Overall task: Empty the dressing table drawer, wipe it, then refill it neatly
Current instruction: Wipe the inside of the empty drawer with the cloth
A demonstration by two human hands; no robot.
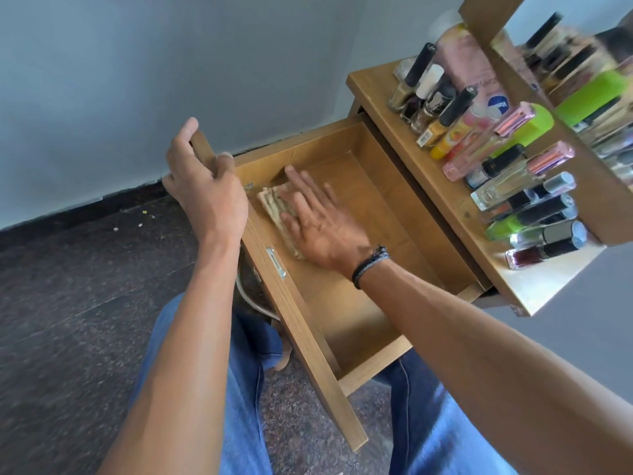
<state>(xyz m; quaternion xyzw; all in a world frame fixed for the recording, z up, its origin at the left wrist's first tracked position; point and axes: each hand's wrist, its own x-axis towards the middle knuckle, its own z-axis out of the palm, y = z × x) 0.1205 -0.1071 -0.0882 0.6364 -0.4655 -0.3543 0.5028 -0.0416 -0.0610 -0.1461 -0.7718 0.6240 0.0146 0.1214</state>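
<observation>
The wooden drawer [387, 214] is pulled out of the dressing table, and only a cloth lies inside it. My left hand [202, 180] grips the top edge of the drawer front [308, 337] near its far corner. My right hand [315, 214] lies flat, fingers straight, pressing a beige folded cloth [274, 207] onto the drawer floor close to the front panel. The hand covers most of the cloth.
On the table top [442, 186] stand rows of nail polish bottles [435, 97], perfume bottles [507, 166] and a pink lotion bottle [469, 66], with a mirror [582, 73] behind them. My knees in blue jeans sit under the drawer. A grey wall and dark speckled floor lie to the left.
</observation>
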